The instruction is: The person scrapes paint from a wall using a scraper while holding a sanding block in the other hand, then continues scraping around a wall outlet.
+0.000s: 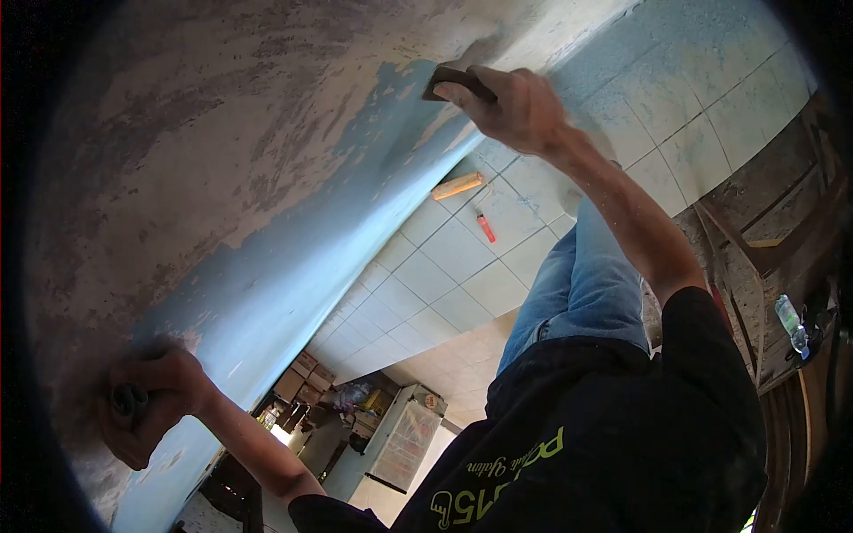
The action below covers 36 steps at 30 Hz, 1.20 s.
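Observation:
My right hand (520, 107) is closed around a dark, flat piece that looks like folded sandpaper (450, 82), its squared edge against the patchy wall (267, 151). At the lower left, in shadow, my left hand (155, 404) is by the same wall with its fingers curled round a dark rolled sheet (130, 401) whose two round, hollow ends show. Light blue paint (293, 240) covers a band of the wall, and grey-white, rough patches spread beyond it.
On the tiled floor (458, 258) below lie a yellowish block (458, 186) and a small red lighter-like object (486, 228). Bluish dust coats tiles at upper right. Wooden frames (746, 240) and a plastic bottle (791, 327) are at right; a glass-fronted cabinet (406, 440) stands below.

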Each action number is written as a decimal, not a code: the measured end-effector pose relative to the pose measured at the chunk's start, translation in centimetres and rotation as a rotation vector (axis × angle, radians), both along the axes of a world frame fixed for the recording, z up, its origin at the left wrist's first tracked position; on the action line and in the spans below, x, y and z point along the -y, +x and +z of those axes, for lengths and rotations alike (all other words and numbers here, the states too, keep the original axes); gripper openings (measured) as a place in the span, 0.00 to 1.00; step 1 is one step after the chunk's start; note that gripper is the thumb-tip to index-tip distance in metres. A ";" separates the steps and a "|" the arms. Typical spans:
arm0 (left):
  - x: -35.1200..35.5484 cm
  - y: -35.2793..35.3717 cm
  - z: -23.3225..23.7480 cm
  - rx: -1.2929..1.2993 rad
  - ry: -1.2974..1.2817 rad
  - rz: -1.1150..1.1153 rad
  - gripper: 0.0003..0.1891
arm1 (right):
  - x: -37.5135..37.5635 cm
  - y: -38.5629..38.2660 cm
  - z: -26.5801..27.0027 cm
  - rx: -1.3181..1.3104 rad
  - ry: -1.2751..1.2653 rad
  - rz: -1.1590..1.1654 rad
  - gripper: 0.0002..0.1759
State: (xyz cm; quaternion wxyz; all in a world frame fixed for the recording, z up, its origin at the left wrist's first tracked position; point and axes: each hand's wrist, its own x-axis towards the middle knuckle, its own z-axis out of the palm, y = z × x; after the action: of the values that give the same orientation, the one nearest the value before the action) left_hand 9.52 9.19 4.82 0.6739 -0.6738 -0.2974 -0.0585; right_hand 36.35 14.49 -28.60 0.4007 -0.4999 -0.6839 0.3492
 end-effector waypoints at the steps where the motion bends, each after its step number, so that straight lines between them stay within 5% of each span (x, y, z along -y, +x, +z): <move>1: 0.1 0.3 0.1 -0.028 0.014 0.061 0.19 | 0.3 -0.5 0.1 -0.117 -0.106 0.020 0.26; 5: -0.1 0.3 -0.1 0.039 -0.021 -0.060 0.19 | 1.5 -2.1 0.7 -0.355 -0.350 0.026 0.27; 8: 0.2 0.8 0.0 -0.080 0.022 0.112 0.18 | 1.4 -1.6 1.0 -0.404 -0.378 0.074 0.28; 11: -0.3 0.3 -0.2 -0.008 0.014 -0.013 0.18 | 1.3 -0.8 1.6 -0.154 -0.333 0.027 0.27; 13: -0.1 0.1 0.0 -0.038 0.049 0.021 0.18 | 1.0 -0.5 1.3 0.028 -0.026 -0.052 0.27; 17: -0.2 0.1 0.0 -0.028 0.033 -0.030 0.18 | 0.2 0.7 2.3 0.210 -0.003 0.027 0.27; 20: 0.2 0.1 0.1 -0.068 0.039 0.072 0.18 | 0.6 -0.4 1.5 0.028 -0.047 0.024 0.27; 22: -0.2 -0.4 0.1 -0.017 0.016 0.003 0.18 | 1.6 -1.7 2.0 -0.284 -0.373 0.008 0.28; 28: -0.6 0.9 -1.1 0.176 -0.115 -0.115 0.17 | 2.4 -2.5 3.7 -0.593 -0.620 0.086 0.33; 33: -0.2 -0.3 -0.5 0.072 -0.077 -0.059 0.18 | 3.1 -3.0 3.9 -0.640 -0.613 0.037 0.33; 36: -0.1 0.2 -0.6 0.021 -0.054 -0.023 0.20 | 4.1 -2.5 2.7 -0.478 -0.351 -0.109 0.27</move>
State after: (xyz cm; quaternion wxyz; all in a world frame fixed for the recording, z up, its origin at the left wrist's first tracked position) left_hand 9.68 9.27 4.19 0.6517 -0.6944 -0.2982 -0.0654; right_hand 33.80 10.34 -25.95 0.4759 -0.5011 -0.4715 0.5478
